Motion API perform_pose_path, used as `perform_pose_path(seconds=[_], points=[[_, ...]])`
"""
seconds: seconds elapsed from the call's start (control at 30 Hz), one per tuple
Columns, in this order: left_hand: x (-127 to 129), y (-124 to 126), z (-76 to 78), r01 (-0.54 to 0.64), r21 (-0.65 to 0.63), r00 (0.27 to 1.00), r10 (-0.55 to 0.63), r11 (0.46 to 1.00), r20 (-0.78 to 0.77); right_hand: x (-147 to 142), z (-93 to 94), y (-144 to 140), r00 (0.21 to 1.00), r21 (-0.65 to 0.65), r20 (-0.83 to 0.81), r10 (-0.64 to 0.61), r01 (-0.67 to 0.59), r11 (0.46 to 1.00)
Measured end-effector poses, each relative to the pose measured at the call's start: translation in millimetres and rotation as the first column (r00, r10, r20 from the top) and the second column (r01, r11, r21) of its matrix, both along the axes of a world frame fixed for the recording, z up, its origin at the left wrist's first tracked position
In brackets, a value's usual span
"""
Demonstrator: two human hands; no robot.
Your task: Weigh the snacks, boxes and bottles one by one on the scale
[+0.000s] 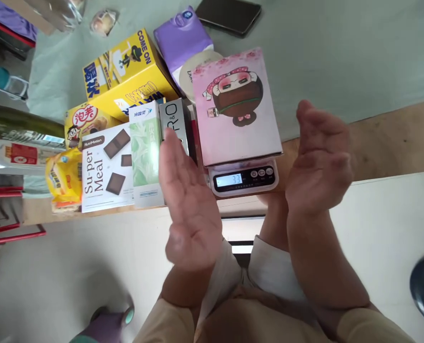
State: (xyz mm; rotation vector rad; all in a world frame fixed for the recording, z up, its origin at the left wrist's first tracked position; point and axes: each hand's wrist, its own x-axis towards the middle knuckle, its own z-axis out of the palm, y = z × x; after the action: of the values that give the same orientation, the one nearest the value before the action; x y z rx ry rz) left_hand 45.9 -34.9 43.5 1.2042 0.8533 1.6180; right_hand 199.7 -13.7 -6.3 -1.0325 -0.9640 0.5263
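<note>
A pink box (233, 138) with a cartoon girl printed on it rests on a small white kitchen scale (245, 178). The scale's lit display shows digits that look like 33. My left hand (192, 205) is raised to the left of the scale, fingers stretched out and palm turned inward, holding nothing. It partly covers a grey box (174, 114) and is nearest to a green and white box (145, 152). To the right of the pink box, my right hand (319, 157) is also raised with straight fingers, apart from the box and holding nothing.
Left along the table stand a white Su-per Meal box (108, 169), yellow boxes (126, 71), a yellow packet (65, 176) and bottles (19, 121). Behind are a purple pack (181, 40), a round cream lid (190, 71) and a dark phone (229, 16). The wooden table edge (376, 133) runs in front.
</note>
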Motion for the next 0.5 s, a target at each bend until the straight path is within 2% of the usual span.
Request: perform_pose_path(seconds=[0.07,0.17,0.27,0.4,0.5], points=[[0,-5,7.0,-0.071,-0.004,0.995,0.071,0.997,-0.064,2,-4.2,2,0.998,0.03,-0.058,-0.028,0.03,0.999],[0,-7,17.7,-0.078,-0.092,0.995,0.072,0.993,-0.067,1,-7.6,4,0.992,0.0,-0.126,-0.026,0.027,1.0],[4,-6,23.3,-0.072,-0.118,0.996,0.065,0.99,-0.061,-2,-7.6,4,0.985,0.0,-0.174,-0.001,0.001,1.0],[9,-6,20.3,-0.081,-0.158,0.997,0.077,0.984,-0.03,-5,-5.8,2,0.979,0.009,-0.201,0.033,-0.032,0.999],[8,-6,13.7,-0.063,-0.141,0.998,0.063,0.988,-0.003,-6,-4.6,3,0.978,0.03,-0.204,0.044,-0.039,0.999]])
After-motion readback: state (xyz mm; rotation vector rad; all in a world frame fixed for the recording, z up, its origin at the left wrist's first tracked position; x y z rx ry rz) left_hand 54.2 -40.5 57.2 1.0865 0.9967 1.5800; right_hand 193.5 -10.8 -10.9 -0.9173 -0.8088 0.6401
